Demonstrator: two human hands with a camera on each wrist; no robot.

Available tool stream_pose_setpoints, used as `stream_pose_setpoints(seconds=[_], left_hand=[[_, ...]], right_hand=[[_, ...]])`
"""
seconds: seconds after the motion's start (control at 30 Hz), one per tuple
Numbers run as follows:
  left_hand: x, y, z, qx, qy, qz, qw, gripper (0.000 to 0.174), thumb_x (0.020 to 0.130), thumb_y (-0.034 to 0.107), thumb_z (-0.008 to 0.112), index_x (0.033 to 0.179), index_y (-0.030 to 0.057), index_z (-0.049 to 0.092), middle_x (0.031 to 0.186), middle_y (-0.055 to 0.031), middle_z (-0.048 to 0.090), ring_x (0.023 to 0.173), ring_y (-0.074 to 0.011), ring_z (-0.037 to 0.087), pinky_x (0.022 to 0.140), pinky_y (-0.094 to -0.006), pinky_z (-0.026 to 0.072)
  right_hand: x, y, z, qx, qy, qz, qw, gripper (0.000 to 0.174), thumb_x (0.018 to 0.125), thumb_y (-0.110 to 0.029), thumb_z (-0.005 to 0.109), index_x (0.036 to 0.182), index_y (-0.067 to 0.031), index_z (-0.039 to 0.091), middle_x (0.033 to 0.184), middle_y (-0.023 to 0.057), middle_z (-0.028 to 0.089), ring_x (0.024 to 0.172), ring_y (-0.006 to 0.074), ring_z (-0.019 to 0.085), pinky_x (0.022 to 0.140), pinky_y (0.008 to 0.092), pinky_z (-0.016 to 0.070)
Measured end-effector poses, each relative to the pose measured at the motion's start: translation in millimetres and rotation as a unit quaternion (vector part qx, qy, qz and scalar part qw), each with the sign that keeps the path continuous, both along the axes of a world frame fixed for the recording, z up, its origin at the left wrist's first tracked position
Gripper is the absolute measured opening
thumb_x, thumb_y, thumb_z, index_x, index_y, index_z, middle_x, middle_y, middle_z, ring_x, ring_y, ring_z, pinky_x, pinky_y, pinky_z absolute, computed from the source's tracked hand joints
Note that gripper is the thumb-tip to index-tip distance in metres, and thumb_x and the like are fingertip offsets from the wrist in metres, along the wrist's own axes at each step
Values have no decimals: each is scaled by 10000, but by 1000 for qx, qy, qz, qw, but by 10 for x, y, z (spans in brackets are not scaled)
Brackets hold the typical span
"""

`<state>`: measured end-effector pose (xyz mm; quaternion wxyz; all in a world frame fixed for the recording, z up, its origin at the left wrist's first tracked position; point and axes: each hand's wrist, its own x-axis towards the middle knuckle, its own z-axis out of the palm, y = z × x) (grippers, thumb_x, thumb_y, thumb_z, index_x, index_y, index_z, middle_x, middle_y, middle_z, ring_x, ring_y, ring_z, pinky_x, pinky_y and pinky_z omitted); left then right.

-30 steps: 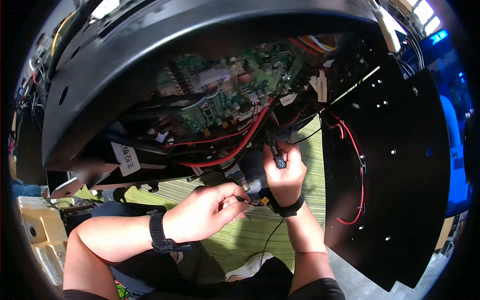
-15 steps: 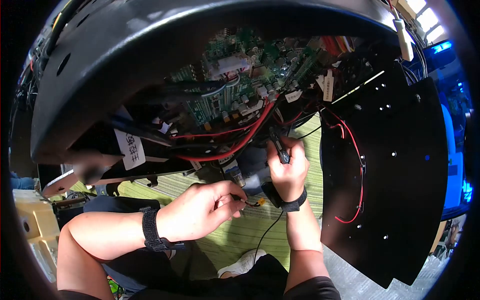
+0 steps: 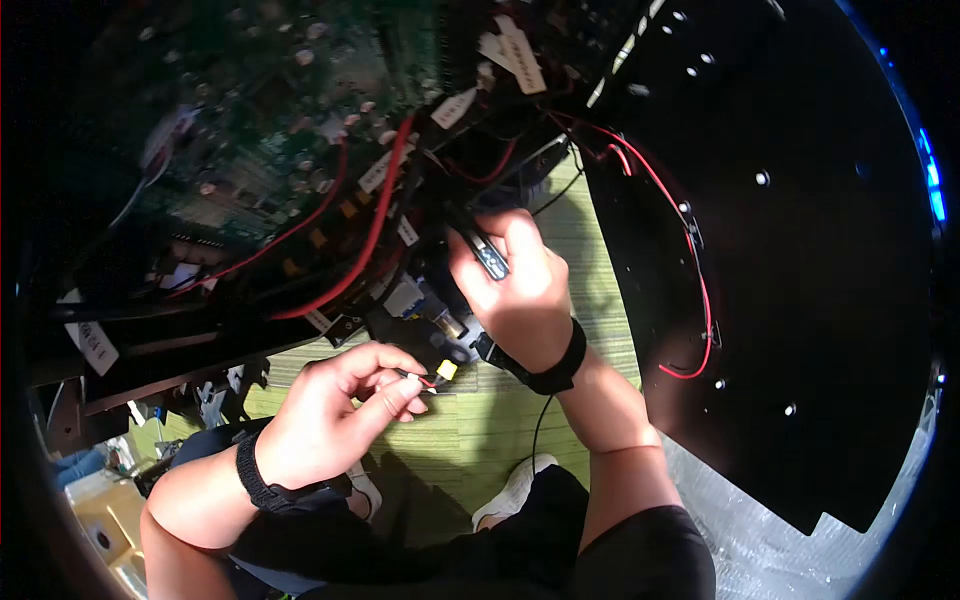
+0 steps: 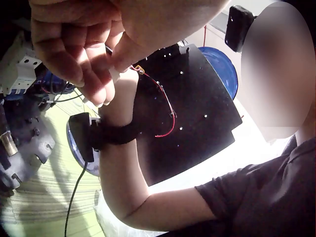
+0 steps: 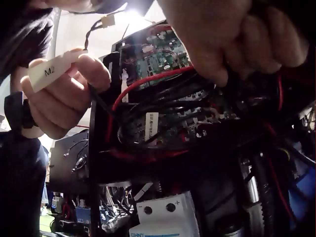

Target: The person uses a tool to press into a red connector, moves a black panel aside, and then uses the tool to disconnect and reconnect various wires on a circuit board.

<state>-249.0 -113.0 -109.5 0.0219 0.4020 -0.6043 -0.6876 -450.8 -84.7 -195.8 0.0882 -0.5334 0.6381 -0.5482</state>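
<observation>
Connector (image 3: 447, 370) aslant, outward from left hand (image 3: 335, 408)

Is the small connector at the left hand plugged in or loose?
Loose: the connector sticks out on thin wires beyond the fingertips of the left hand, with nothing mated to it.

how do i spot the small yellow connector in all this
Find the big black panel on the right of the head view, then go left over the green floor to the left hand. The yellow connector pokes past its fingertips on a short lead. Unlike nearby parts, it has a pale tag reading M2 pinched beside its lead.
</observation>
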Motion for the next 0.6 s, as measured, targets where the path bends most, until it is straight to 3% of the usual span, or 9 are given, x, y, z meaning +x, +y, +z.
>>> stream_pose_setpoints(seconds=[0.17,0.23,0.4,0.53,0.6], left_hand=[[-11,16,-21,19,21,18,999,152,976,83,578,1090,-15,599,893,-48,671,816,-87,641,746,-223,512],[-10,30,-31,24,17,17,999,138,975,66,572,1088,-11,596,903,-46,670,827,-92,646,748,-224,511],[-26,19,-25,23,-19,18,999,131,970,46,572,1086,-14,584,927,-54,666,838,-99,653,755,-230,518],[-53,16,-49,21,-11,17,1000,126,971,45,570,1080,-17,583,929,-59,666,835,-100,653,754,-232,522],[-73,26,-58,10,-14,18,1000,125,978,59,562,1077,-15,572,900,-74,671,810,-118,652,751,-254,533]], right_hand=[[-49,-19,-53,-10,8,-10,1000,266,855,-154,699,997,0,536,677,184,634,605,367,652,521,432,522],[-42,-21,-68,10,-12,-12,1000,237,830,-72,718,984,7,556,733,165,657,659,295,695,560,339,537],[-63,-29,-109,11,4,-1,1000,279,837,-68,706,1028,18,522,789,194,670,698,356,690,568,376,552],[-44,-71,-181,4,5,-5,1000,282,837,-68,709,1025,17,517,779,192,670,694,354,691,560,376,551],[-42,-108,-225,-52,21,-18,998,266,884,-174,658,989,-6,482,617,189,613,575,383,636,497,461,505]])
